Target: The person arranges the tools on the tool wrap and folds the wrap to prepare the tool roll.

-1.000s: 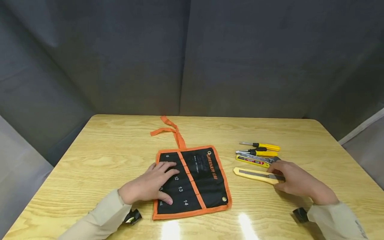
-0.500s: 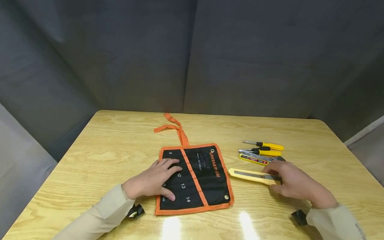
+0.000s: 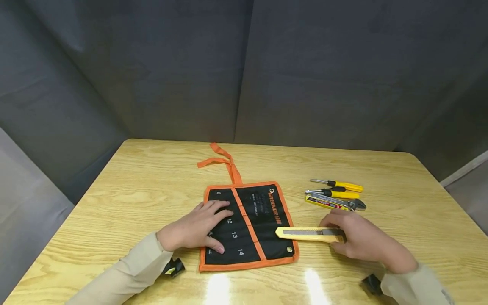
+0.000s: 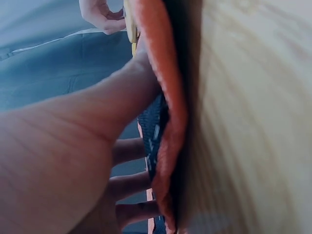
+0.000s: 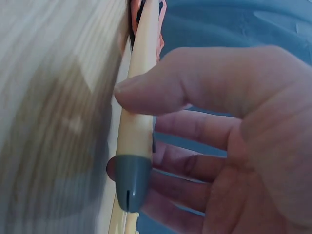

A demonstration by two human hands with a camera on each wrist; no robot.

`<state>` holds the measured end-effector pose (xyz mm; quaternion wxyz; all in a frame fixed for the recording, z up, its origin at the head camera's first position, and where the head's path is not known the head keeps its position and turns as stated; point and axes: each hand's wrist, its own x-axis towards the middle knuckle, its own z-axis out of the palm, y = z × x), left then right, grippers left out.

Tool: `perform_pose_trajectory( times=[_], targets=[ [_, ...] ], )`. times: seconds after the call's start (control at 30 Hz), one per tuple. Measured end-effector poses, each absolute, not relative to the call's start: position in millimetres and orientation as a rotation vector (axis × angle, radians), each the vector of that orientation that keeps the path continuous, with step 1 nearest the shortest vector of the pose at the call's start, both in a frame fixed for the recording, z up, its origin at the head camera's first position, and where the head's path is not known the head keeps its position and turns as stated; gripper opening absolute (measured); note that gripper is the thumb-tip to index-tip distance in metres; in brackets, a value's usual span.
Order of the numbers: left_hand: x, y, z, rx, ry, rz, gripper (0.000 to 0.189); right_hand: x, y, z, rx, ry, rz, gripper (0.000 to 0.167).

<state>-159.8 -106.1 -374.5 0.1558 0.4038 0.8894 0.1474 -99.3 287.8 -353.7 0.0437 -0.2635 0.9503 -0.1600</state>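
A black tool pouch (image 3: 263, 216) with orange edging and numbered pockets lies spread on the table. My left hand (image 3: 200, 226) rests on its left part, fingers spread over the pockets; in the left wrist view the thumb (image 4: 131, 80) lies along the orange edge. My right hand (image 3: 358, 235) grips a yellow utility knife (image 3: 305, 234) by its dark-capped rear end. The front of the knife overlaps the pouch's right border in the head view. In the right wrist view, the thumb (image 5: 151, 92) presses one side of the knife and the fingers curl behind it.
Beyond the right hand lie two yellow-handled screwdrivers (image 3: 347, 186), an adjustable wrench (image 3: 356, 204) and a yellow blade case (image 3: 324, 202), close together. Orange tie straps (image 3: 232, 167) run from the pouch toward the back edge. A dark curtain (image 3: 244, 84) hangs behind the wooden table (image 3: 152, 190).
My right hand has carried the utility knife leftward from beside the other tools, so its front now overlaps the pouch. The left hand keeps its place on the pouch. The head view has shifted slightly.
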Motion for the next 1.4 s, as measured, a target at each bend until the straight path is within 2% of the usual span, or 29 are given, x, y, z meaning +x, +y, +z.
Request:
perform_pose_trajectory(
  times=[0.73,1.1,1.4],
  targets=[
    [-160.5,-106.9,-375.9,1.178,2.567,0.342,0.087,-92.8,266.5,-353.7,-0.868,2.862,-0.591,0.038],
    [-159.8,-109.0,-372.4,1.234,2.523,0.323,0.11,-91.8,256.8,-355.7,-0.955,2.837,-0.609,0.038],
    [-158.7,-108.3,-369.6,1.195,2.47,0.326,0.117,-90.4,250.3,-359.6,-0.99,2.807,-0.625,0.038]
  ],
)
